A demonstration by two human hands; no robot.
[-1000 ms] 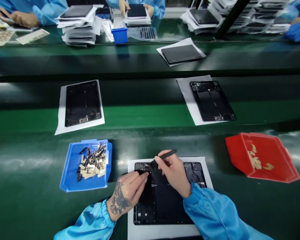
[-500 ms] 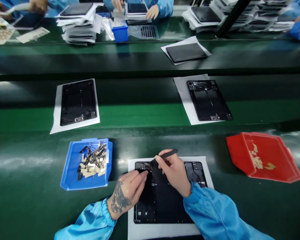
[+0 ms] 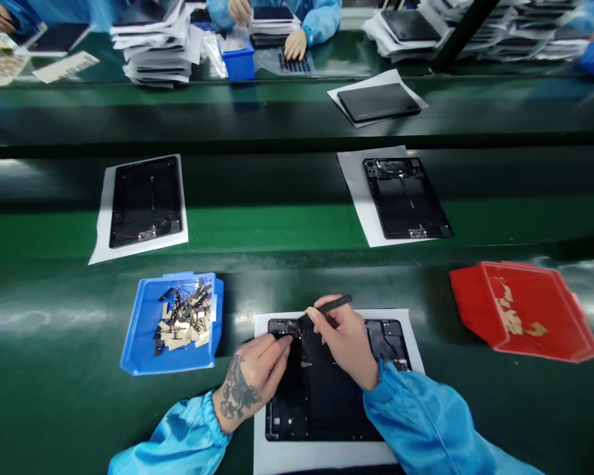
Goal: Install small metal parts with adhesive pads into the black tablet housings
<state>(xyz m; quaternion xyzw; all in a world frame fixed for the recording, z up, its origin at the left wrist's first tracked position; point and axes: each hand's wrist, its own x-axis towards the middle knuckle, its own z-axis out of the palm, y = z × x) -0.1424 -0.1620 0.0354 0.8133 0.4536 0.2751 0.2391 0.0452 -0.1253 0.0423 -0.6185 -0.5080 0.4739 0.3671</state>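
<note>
A black tablet housing (image 3: 334, 402) lies inner side up on a white sheet (image 3: 327, 456) in front of me. My right hand (image 3: 344, 336) is closed round black tweezers (image 3: 332, 304), whose tip points at the housing's upper left corner. At that same corner, the fingertips of my left hand (image 3: 255, 373) are pressed together against the housing. Whatever they pinch is too small and too covered to make out. To the left sits a blue bin (image 3: 171, 323) of small black and tan parts with thin wires.
A red bin (image 3: 529, 310) with tan scraps stands at right. Beyond, tablet housings (image 3: 146, 201) (image 3: 408, 198) lie on paper on a green belt, and a closed tablet (image 3: 379, 102) on a farther one. Across, co-workers' hands (image 3: 296, 45) work among stacks (image 3: 151, 46).
Both nearer housings have shifted slightly left, and the farther tablet slightly right. A co-worker's hand across has come down onto a dark sheet. My own hands have hardly moved.
</note>
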